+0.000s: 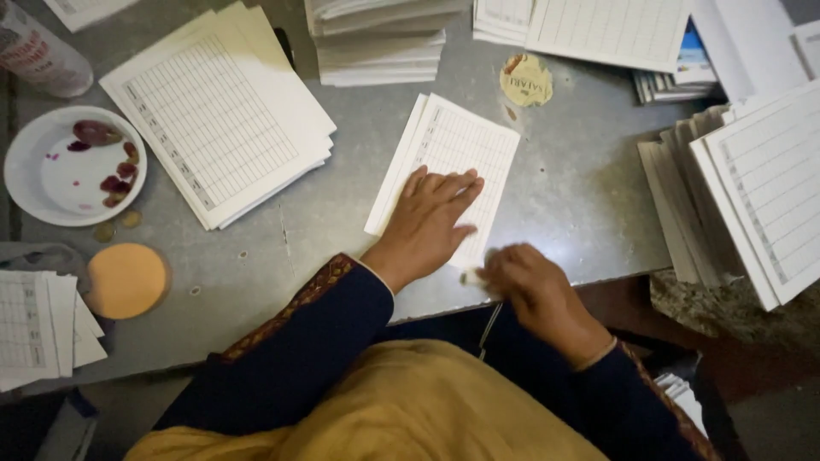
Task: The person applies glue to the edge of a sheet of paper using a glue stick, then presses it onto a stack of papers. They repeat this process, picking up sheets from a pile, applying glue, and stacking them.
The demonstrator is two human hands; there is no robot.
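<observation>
My left hand [431,218] lies flat, fingers together, on a small stack of white ruled sheets [453,141] on the grey metal table [564,183]. Close to the sheets' near corner, at the table's front edge, my right hand [530,282] is curled and blurred. A small pale object shows at its fingertips; what it is I cannot tell. Both sleeves are dark blue with an embroidered border, and yellow cloth covers my lap.
A larger stack of ruled sheets [218,115] lies at left. Tall paper piles [380,38] stand at the back, more stacks [752,183] at right. A white plate with dark red bits [60,171], an orange disc [126,280] and a round sticker [526,81] are on the table.
</observation>
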